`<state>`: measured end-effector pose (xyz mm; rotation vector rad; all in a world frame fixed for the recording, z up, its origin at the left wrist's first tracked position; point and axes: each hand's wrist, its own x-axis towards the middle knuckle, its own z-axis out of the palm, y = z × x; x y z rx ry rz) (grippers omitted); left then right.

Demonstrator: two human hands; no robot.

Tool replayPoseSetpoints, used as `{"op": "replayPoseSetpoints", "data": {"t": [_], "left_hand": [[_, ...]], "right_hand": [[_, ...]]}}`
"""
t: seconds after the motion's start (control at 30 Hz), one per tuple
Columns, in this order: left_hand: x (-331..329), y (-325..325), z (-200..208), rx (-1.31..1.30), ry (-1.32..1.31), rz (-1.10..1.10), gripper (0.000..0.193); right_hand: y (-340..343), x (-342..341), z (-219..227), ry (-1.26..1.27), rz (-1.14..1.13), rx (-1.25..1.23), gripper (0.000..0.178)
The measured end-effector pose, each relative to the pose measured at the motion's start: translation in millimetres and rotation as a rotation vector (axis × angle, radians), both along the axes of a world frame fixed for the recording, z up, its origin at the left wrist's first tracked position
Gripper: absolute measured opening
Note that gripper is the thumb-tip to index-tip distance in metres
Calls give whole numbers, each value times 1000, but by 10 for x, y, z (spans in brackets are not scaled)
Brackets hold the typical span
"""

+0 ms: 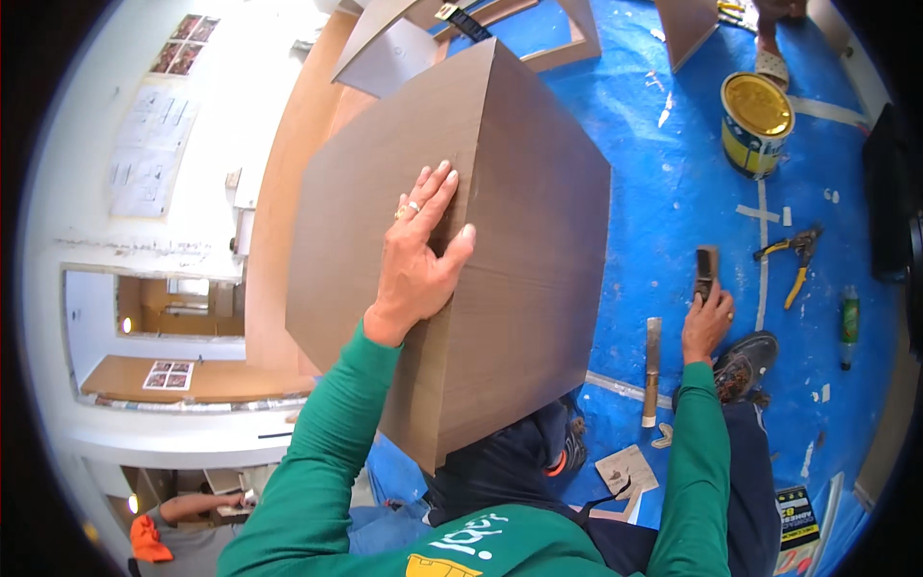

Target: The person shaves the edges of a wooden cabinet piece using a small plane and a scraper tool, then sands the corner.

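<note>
A large box-shaped cabinet with a brown wood-grain surface stands tilted in front of me, one long edge facing up. My left hand lies flat on its panel beside that edge, fingers stretched and thumb over the edge. Down at the right, my right hand grips a small dark-brown block-shaped tool close to the floor; its exact kind is unclear. Between that hand and the cabinet lies a long flat-bladed tool on the blue floor sheet.
Yellow-handled pliers, a green bottle and a large yellow can stand or lie to the right. Scrap board lies near my legs. Cabinet parts are behind. Another person's arm shows lower left, a foot top right.
</note>
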<state>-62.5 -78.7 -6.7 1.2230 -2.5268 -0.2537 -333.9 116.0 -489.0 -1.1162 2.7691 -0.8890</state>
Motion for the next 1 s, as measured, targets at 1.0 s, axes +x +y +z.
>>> {"op": "replayPoseSetpoints", "data": {"t": [1.0], "left_hand": [[606, 1072, -82, 45, -224, 182, 73]], "right_hand": [[430, 308, 834, -509, -69, -152, 56]]}}
